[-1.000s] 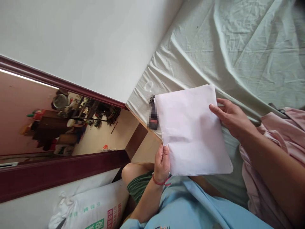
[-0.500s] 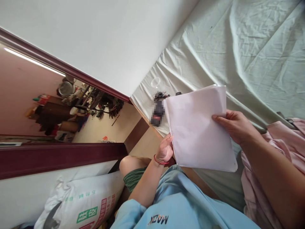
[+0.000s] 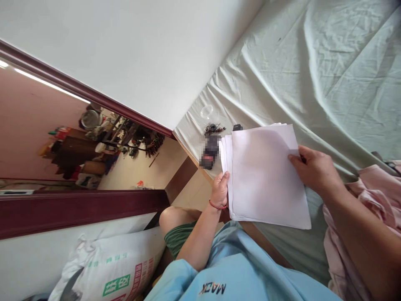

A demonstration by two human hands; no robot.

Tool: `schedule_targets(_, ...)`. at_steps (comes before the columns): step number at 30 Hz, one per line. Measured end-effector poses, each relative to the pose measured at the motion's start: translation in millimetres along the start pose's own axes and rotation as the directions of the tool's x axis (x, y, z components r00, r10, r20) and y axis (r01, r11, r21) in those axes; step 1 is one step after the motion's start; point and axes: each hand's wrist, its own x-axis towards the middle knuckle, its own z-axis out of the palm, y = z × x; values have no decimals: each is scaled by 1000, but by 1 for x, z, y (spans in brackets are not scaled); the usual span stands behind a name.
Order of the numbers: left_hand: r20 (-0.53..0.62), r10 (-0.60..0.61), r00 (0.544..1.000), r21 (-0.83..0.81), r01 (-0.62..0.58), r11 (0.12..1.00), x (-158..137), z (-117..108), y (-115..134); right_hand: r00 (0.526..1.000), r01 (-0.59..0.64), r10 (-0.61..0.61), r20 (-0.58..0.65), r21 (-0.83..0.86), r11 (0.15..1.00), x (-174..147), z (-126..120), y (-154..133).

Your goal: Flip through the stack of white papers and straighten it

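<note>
A stack of white paper sheets (image 3: 266, 175) is held up over the bed's edge in front of my body. My left hand (image 3: 221, 188), with a red string on the wrist, grips the stack's left edge, thumb in front and fingers behind. At the right edge my right hand (image 3: 313, 167) has its thumb and bent fingers closed on the paper. The left edges of the sheets are fanned out in steps, with the top sheet sitting farther right. How many sheets my right fingers pinch is hidden.
On the pale green bed sheet (image 3: 282, 75) lie a clear round container (image 3: 206, 112), a dark tangled bunch (image 3: 212, 128), a blurred dark item (image 3: 210, 152) and a small black object (image 3: 237, 127). Pink cloth (image 3: 372, 188) lies right. A white printed sack (image 3: 125, 259) stands lower left.
The top sheet has shifted right, so the left edges are now spread apart. My right hand has moved slightly right, its thumb closer to the paper's edge. My left hand still grips the stack.
</note>
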Motion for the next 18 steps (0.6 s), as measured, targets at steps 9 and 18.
schedule_targets(9, 1, 73, 997, 102, -72, 992, -1, 2, -3, 899, -187, 403, -172, 680, 709, 3, -24, -9)
schedule_targets(18, 23, 108, 994, 101, -109, 989, -7, 6, 8, 869, -82, 492, -58, 963, 257, 19, -15, 1)
